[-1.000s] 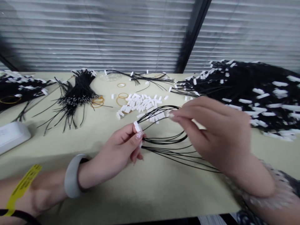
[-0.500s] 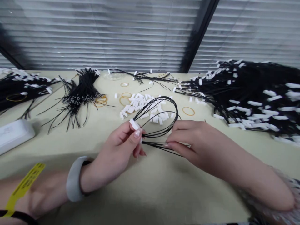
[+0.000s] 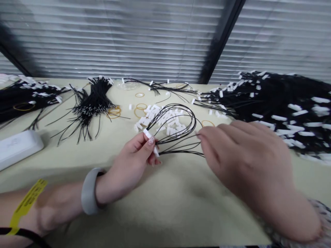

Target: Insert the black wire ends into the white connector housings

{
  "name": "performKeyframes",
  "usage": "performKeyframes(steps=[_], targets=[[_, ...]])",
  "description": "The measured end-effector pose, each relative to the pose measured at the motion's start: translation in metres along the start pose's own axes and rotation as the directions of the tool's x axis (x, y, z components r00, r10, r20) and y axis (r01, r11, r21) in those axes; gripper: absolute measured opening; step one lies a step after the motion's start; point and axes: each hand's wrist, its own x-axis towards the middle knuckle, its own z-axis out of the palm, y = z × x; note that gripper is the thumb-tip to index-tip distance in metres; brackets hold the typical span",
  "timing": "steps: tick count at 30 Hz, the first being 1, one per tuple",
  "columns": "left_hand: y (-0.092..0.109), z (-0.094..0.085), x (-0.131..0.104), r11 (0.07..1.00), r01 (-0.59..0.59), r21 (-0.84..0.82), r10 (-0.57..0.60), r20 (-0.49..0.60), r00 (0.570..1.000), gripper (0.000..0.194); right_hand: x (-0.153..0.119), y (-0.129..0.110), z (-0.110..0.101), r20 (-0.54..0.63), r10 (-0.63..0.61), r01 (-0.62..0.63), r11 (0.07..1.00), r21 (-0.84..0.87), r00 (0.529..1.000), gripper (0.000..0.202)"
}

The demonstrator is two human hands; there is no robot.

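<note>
Between thumb and fingers, my left hand (image 3: 137, 151) pinches a white connector (image 3: 148, 134) near the middle of the table. Black wires (image 3: 192, 119) run out of it to the right; some curve in a large loop, others spread toward my right hand (image 3: 245, 162). My right hand is closed, its thumb and forefinger on the wires. A heap of white connectors (image 3: 169, 119) lies behind the loop.
A large pile of black wires (image 3: 279, 93) with white ends covers the right side. Further bundles (image 3: 95, 94) lie at the left, beside yellow rubber bands (image 3: 113, 112). A white case (image 3: 19, 146) sits at the left edge. Slatted blinds (image 3: 155, 38) stand behind the table.
My right hand has moved right and turned so its back faces up. The wires at its fingertips are more spread and stretched to the right. My left hand stays nearly in place.
</note>
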Motion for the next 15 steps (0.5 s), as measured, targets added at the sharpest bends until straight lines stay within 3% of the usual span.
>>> performKeyframes(steps=[2, 5, 7, 9, 12, 15], targets=[[-0.002, -0.001, 0.000, 1.000, -0.003, 0.019, 0.003, -0.008, 1.000, 0.015, 0.000, 0.008, -0.001, -0.117, 0.124, -0.122, 0.992, 0.030, 0.985, 0.007], [-0.005, -0.002, 0.001, 0.995, -0.022, 0.093, 0.023, -0.002, 1.000, 0.016, 0.001, 0.016, -0.001, -0.254, 0.359, -0.282, 0.913, 0.294, 0.898, 0.026], [-0.006, -0.003, 0.001, 0.990, -0.043, 0.135, 0.042, 0.010, 0.999, 0.016, 0.002, 0.016, -0.003, -0.232, 0.493, -0.324, 0.793, 0.516, 0.839, 0.035], [-0.007, -0.003, 0.001, 0.984, -0.058, 0.167, 0.056, 0.015, 0.998, 0.017, 0.003, 0.015, -0.005, -0.189, 0.545, -0.345, 0.724, 0.597, 0.817, 0.037], [-0.007, -0.003, -0.001, 0.982, -0.061, 0.180, 0.060, 0.010, 0.998, 0.016, 0.003, 0.017, -0.008, -0.191, 0.525, -0.403, 0.799, 0.446, 0.829, 0.027], [-0.007, -0.003, -0.002, 0.987, -0.067, 0.149, 0.067, 0.003, 0.998, 0.017, 0.000, 0.026, -0.009, -0.091, 0.449, -0.421, 0.879, 0.224, 0.889, 0.016]])
